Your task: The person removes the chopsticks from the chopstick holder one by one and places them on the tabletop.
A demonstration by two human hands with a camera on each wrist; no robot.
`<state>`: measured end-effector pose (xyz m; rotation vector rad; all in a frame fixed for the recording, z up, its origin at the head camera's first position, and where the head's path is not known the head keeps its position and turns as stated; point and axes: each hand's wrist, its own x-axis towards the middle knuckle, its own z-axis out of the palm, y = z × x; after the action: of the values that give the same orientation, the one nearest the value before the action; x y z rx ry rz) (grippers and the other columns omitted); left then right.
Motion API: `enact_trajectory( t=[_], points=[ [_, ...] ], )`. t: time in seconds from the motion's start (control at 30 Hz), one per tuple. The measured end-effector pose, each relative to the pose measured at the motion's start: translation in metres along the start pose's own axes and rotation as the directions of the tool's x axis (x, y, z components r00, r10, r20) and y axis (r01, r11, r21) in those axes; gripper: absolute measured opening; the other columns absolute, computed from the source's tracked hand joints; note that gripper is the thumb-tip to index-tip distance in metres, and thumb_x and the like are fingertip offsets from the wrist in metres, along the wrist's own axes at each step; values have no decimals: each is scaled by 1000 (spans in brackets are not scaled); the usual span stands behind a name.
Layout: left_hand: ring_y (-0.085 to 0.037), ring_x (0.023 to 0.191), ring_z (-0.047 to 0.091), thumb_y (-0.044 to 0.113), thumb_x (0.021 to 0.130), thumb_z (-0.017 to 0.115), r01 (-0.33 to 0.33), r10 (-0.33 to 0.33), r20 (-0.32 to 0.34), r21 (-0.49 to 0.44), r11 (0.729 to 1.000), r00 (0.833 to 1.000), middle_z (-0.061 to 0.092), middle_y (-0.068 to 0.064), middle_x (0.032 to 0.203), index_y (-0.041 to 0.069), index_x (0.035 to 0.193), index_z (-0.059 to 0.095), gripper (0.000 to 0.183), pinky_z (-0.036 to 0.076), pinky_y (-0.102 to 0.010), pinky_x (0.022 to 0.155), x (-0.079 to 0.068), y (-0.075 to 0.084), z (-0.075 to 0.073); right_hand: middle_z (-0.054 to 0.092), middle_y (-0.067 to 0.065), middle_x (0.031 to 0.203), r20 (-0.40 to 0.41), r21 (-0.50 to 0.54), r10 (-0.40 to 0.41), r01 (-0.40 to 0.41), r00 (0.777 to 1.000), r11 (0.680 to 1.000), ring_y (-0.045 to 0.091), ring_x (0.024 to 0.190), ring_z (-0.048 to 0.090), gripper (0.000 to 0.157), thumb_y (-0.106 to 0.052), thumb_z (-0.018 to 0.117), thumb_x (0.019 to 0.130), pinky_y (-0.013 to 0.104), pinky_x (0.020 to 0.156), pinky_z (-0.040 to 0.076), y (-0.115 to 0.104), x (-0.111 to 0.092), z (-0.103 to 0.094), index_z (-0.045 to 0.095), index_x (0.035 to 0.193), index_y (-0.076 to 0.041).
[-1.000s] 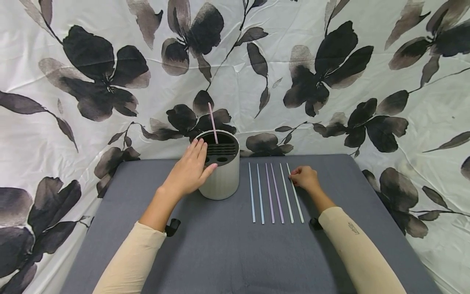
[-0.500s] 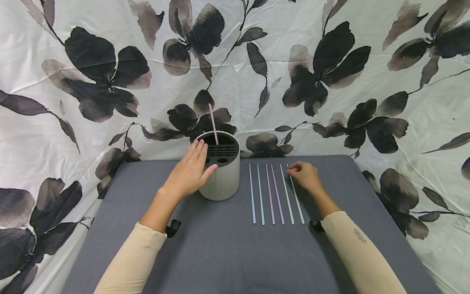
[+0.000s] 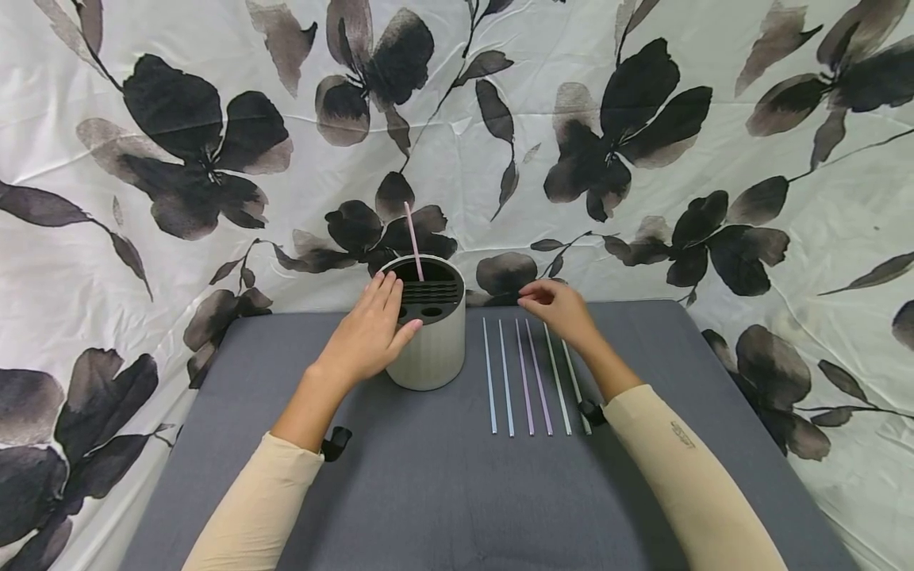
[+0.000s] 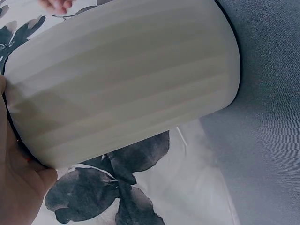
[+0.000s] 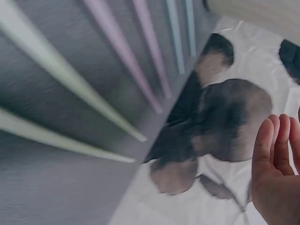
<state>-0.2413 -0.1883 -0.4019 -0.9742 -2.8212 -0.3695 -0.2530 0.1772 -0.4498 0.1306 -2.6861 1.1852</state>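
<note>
An off-white, ribbed round holder with a black slotted and holed insert stands upright at the back of the table. One thin pink stick leans upright in its large opening. My left hand rests on the holder's left rim, fingers straight; the left wrist view shows the ribbed wall beside it. To the right lie thin straw-like sticks in pairs: pale blue, lilac and pale green. My right hand hovers past their far ends, fingers loosely bent around nothing.
The grey cloth-covered table ends just behind the holder and sticks. Behind it hangs a white sheet with dark flowers. A black wrist camera overlaps the rightmost green stick's near end in the head view.
My right hand has left the rightmost green stick's far end and moved left and up towards the sheet. The sticks stay put. My left hand has kept its place on the holder.
</note>
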Motion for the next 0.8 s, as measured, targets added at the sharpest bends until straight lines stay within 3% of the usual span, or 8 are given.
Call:
enact_trajectory(
  t=[0.13, 0.47, 0.8],
  points=[
    [-39, 160, 10, 50, 110, 40, -2, 2, -6, 0, 1000, 1000, 20, -26, 169, -8, 160, 24, 78, 14, -49, 132, 0, -1, 2, 77, 11, 107, 12, 51, -42, 42, 999, 998, 24, 95, 71, 27, -24, 77, 96, 31, 79, 56, -20, 11, 3, 75, 116, -6],
    [-38, 161, 9, 52, 110, 39, 9, -9, -7, 5, 1000, 1000, 19, -25, 170, -7, 161, 23, 79, 14, -50, 131, 4, -1, 3, 77, 9, 109, 38, 41, -150, 149, 988, 988, 25, 99, 73, 22, -23, 75, 97, 41, 87, 59, -80, 50, 11, 77, 114, -9],
    [-38, 160, 10, 51, 110, 39, 32, -32, -8, 6, 999, 999, 20, -25, 169, -7, 161, 23, 79, 15, -50, 131, 10, 0, 5, 77, 10, 107, 115, 26, -231, 230, 966, 973, 24, 99, 73, 27, -23, 76, 96, 41, 86, 59, -124, 89, 25, 74, 118, -5]
  ],
)
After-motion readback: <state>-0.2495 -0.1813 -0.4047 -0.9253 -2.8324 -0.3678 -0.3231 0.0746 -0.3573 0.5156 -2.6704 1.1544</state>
